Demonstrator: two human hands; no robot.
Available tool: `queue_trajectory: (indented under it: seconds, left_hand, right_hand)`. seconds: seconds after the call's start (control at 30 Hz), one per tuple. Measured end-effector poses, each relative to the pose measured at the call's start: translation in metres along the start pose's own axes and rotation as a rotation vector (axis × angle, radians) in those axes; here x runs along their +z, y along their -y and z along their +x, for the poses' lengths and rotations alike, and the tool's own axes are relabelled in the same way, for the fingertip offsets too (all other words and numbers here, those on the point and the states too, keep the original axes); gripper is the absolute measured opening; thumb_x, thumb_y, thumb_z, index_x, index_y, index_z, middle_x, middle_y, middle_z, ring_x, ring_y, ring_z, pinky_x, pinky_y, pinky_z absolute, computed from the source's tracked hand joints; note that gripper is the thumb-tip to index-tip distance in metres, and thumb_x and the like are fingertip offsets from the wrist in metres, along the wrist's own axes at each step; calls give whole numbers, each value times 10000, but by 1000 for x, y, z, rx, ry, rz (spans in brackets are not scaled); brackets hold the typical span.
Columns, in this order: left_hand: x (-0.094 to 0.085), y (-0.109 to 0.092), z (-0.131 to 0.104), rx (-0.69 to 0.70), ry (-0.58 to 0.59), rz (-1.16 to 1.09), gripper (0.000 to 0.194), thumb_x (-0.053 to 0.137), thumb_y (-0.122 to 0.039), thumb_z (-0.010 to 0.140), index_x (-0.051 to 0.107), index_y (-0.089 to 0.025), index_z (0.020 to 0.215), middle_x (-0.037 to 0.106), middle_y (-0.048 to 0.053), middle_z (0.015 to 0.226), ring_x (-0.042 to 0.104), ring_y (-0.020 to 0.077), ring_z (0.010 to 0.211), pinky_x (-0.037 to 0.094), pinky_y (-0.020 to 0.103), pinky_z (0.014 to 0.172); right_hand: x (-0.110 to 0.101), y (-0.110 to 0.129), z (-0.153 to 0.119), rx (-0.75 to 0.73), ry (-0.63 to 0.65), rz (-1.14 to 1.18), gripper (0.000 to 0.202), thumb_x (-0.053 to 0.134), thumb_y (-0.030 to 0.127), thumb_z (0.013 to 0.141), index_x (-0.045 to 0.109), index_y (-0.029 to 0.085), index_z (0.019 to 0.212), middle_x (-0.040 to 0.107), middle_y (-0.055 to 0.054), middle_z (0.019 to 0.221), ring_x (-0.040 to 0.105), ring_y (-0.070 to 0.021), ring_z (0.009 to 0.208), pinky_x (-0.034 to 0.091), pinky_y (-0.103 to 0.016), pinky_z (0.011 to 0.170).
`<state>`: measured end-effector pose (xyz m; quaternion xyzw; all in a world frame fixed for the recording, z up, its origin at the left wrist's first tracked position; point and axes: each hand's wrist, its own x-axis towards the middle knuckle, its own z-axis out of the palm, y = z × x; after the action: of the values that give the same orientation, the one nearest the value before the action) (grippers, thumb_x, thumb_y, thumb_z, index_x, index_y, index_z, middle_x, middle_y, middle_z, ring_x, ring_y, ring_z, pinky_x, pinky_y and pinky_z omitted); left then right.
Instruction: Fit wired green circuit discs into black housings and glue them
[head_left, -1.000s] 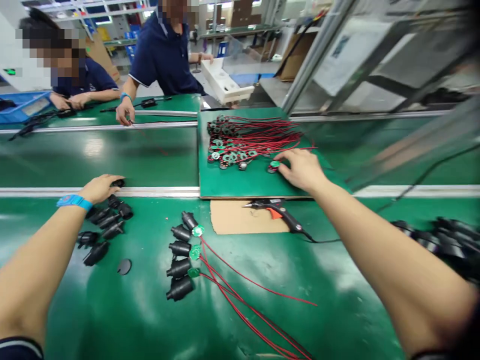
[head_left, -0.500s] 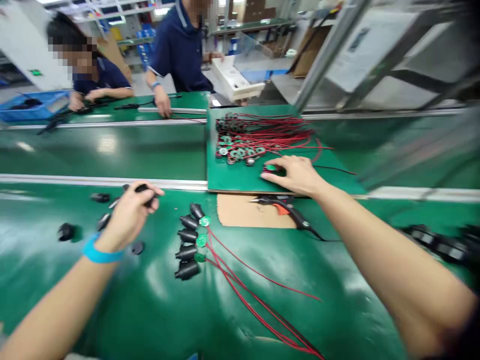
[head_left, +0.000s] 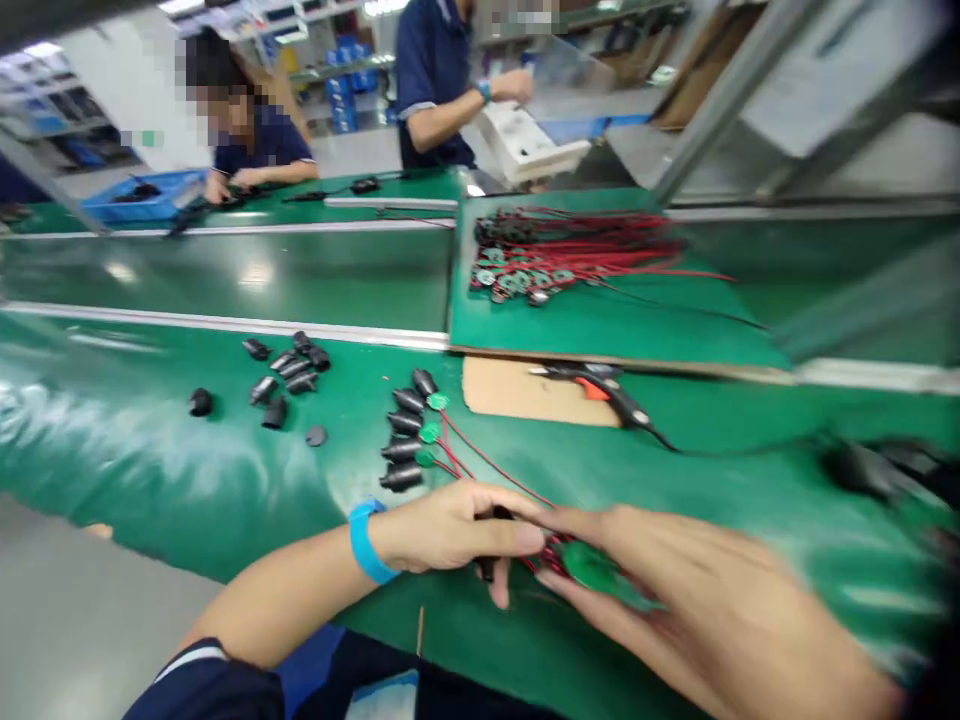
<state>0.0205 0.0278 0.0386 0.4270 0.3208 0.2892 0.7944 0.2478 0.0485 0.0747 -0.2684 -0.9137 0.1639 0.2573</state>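
Observation:
My left hand (head_left: 457, 530), a blue band on its wrist, is closed on a black plastic housing (head_left: 486, 568), mostly hidden by the fingers. My right hand (head_left: 682, 580) meets it near the front edge of the bench, its fingers pinching a round green circuit board (head_left: 589, 565) with red wires; motion blurs it. The two held parts are close together, but whether they touch is hidden. Beyond my hands lies a row of several black housings (head_left: 405, 422), some with green circuit boards (head_left: 430, 432) and red wires at their ends.
Several loose black housings (head_left: 300, 382) lie at the left. A soldering-iron-like tool with an orange trigger (head_left: 596, 388) rests on cardboard (head_left: 510, 390). Behind it, a green board (head_left: 525, 330) carries a pile of red-wired circuit boards (head_left: 517, 275). Two co-workers (head_left: 439, 90) are across the bench.
My right hand has come back from the wired pile with a circuit board. My left hand has moved right and nearer with the black housing, and both hands have met. The view has shifted.

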Motion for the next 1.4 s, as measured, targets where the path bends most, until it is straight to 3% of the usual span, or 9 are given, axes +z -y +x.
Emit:
queue_trajectory:
  seconds: [0.2,0.33,0.43,0.53,0.67,0.83,1.03,1.27,1.4]
  left_hand:
    - [3,25,0,88,-192,-88,450,883,-418,726,693,-211,1078,663,-7,860,626,78,547,502,193,527]
    - [1,35,-1,270,-336,-17,373,876,-263,748,645,-225,1039,714,1,923,617,73,593,521,176,537]
    - [3,37,1,462,-438,157,334,849,-154,766,635,-226,1012,755,19,1029,709,115,790,579,194,687]
    - [8,36,3,615,-504,331,339,828,-64,761,645,-229,992,770,-1,1017,734,142,990,586,229,883]
    - [9,38,3,730,-569,472,370,814,-15,754,658,-232,1009,772,-8,1045,739,126,1003,580,220,926]
    - [2,37,0,667,-553,532,378,868,-79,726,702,-231,1029,779,7,1079,745,144,1012,578,224,937]
    - [0,31,0,573,-536,430,248,868,-185,758,705,-218,943,773,3,1010,737,130,946,572,204,871]
    - [5,36,0,524,-482,418,282,747,-154,859,547,-241,1039,686,2,1035,657,110,910,535,231,841]
    - [0,35,-2,453,-414,477,418,764,-206,860,436,-266,1113,573,58,1258,609,136,947,513,295,847]
  right_hand:
    - [8,-3,2,289,30,399,449,745,354,884,619,268,1307,720,-7,939,601,-128,679,491,-238,600]
    - [15,-11,1,513,18,776,225,727,373,888,701,207,1037,510,49,665,409,-89,557,340,-214,482]
    - [26,-14,2,589,-49,1007,220,752,358,867,685,189,992,483,58,666,367,-74,564,310,-203,490]
    - [38,-15,4,652,-109,1132,242,823,317,796,689,189,951,451,79,625,313,-61,539,263,-196,472]
    - [50,-16,6,720,-100,1177,237,876,286,719,689,172,810,382,104,521,253,-50,486,179,-209,440]
    - [51,-15,6,695,-157,983,199,819,320,774,718,150,759,468,64,560,314,-58,503,236,-219,455]
    - [51,-12,1,493,-280,602,124,758,267,837,761,150,795,540,32,596,400,-63,490,309,-222,451]
    - [59,-5,0,201,-432,270,45,740,148,852,741,144,807,579,31,578,431,-60,469,349,-210,441]
    - [42,-11,0,265,-379,178,23,747,197,865,758,181,852,598,28,598,440,-67,478,352,-225,445]
